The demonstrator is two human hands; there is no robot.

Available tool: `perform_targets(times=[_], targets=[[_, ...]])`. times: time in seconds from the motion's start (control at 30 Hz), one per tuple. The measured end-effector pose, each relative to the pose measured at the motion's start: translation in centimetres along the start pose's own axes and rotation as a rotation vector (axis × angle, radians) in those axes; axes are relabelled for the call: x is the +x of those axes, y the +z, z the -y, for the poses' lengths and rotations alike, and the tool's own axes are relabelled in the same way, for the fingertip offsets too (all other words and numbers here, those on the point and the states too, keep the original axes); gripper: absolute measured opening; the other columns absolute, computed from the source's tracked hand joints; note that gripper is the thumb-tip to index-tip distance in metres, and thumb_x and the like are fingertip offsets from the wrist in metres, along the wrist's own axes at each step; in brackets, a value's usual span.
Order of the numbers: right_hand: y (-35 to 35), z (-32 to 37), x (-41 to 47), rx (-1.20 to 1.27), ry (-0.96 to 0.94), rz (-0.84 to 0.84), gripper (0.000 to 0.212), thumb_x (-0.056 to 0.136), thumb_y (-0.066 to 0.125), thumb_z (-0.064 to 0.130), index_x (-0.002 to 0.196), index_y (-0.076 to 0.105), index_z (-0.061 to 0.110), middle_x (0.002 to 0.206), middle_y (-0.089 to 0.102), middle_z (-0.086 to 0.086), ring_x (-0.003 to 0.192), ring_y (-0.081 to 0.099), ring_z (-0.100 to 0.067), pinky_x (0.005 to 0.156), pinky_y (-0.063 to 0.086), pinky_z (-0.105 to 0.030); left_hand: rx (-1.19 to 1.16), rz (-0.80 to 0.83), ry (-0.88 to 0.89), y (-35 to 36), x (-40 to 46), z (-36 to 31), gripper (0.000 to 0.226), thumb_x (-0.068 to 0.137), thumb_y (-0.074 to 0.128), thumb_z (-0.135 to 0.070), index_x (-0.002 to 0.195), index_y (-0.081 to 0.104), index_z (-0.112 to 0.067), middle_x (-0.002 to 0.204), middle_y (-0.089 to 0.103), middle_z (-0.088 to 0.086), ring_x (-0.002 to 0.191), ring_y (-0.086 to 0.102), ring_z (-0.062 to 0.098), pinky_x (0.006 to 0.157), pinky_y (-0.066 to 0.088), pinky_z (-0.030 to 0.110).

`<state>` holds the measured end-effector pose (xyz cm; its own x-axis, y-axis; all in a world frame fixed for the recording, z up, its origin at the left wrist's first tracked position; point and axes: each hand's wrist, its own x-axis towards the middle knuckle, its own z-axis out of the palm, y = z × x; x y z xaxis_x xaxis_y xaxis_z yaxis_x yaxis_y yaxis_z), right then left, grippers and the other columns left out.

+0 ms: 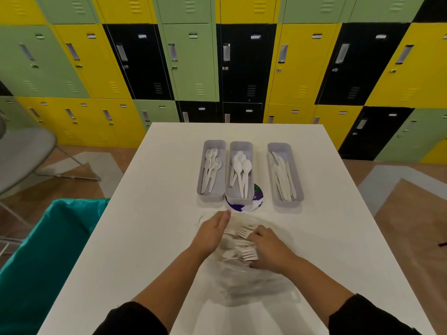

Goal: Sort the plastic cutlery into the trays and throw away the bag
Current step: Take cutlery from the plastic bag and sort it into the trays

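I am leaning over the white counter (150,238) with both hands down on a pile of loose cutlery (238,240) at my 6 o'clock. My left hand (212,232) is lying along the pile's 9 o'clock side, its fingers straight and close together, touching the clear plastic there and gripping nothing. My right hand (267,247) is resting on the pile's 3 o'clock side with its fingers curled down among the white forks; whether they are actually pinching one I cannot tell. The clear bag (244,284) is lying crumpled under my wrists, blurred, spreading toward me.

Up at 12 o'clock three grey trays are sitting side by side. The fork tray (212,169) is at 11 o'clock, the spoon tray (240,172) is just beside it, and the knife tray (285,174) is standing apart at 1 o'clock. The spoon tray's near end is sitting on a round purple and white disc (256,201). A bin lined with a teal bag (48,250) is standing against the counter's edge at 9 o'clock.
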<state>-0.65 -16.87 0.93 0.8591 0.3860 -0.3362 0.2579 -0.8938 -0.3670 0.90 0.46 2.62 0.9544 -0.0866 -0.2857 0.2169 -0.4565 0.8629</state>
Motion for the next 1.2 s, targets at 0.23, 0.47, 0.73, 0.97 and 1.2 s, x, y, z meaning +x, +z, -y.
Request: perform_targets(times=[0.23,0.47,0.73,0.97,1.2], targets=[[-0.5,0.3,0.1,0.125,-0.047,-0.030,0.034,0.084,0.065,0.028,0.115,0.060,0.015,0.119,0.059,-0.004,0.110,0.052,-0.021,0.085,0.037,-0.024,-0.086,-0.013,-0.057,-0.5,0.4,0.6,0.049,0.098,0.028,-0.048,0.116,0.062,-0.018,0.115,0.064,0.001,0.110,0.056,0.017,0.096,0.035,0.026],[-0.5,0.7,-0.6,0.202,-0.013,-0.135,0.040,0.092,0.056,0.025,0.131,0.049,0.021,0.129,0.058,0.000,0.116,0.055,-0.019,0.089,0.037,-0.020,-0.201,-0.017,-0.124,-1.3,0.9,0.5,0.060,0.098,0.020,-0.051,0.113,0.064,-0.012,0.113,0.067,0.006,0.105,0.060,0.018,0.097,0.041,0.030],[-3.9,1.3,0.3,0.601,0.146,-0.308,0.049,0.094,0.053,0.027,0.139,0.038,0.014,0.134,0.052,-0.004,0.120,0.050,-0.019,0.093,0.036,-0.024,-0.315,-0.041,-0.035,-1.2,1.1,-0.8,0.056,0.101,0.020,-0.042,0.104,0.065,-0.008,0.104,0.070,0.008,0.090,0.064,0.017,0.080,0.047,0.027],[-4.5,2.9,1.5,1.219,0.223,-0.513,0.024,0.094,0.054,0.022,0.118,0.057,0.018,0.113,0.067,-0.003,0.110,0.062,-0.020,0.097,0.047,-0.037,-0.135,0.319,0.017,-0.3,0.3,-3.1,0.037,0.096,0.042,-0.041,0.122,0.054,-0.016,0.114,0.064,0.000,0.106,0.061,0.017,0.093,0.047,0.030],[-4.0,4.6,2.0,1.491,0.294,-0.575,0.023,0.095,0.052,0.016,0.114,0.058,0.005,0.095,0.071,-0.017,0.083,0.072,-0.023,0.066,0.058,-0.031,-0.186,0.381,0.007,0.5,-0.5,-3.1,0.037,0.100,0.036,-0.034,0.126,0.053,-0.013,0.109,0.067,0.007,0.100,0.063,0.020,0.095,0.047,0.030]])
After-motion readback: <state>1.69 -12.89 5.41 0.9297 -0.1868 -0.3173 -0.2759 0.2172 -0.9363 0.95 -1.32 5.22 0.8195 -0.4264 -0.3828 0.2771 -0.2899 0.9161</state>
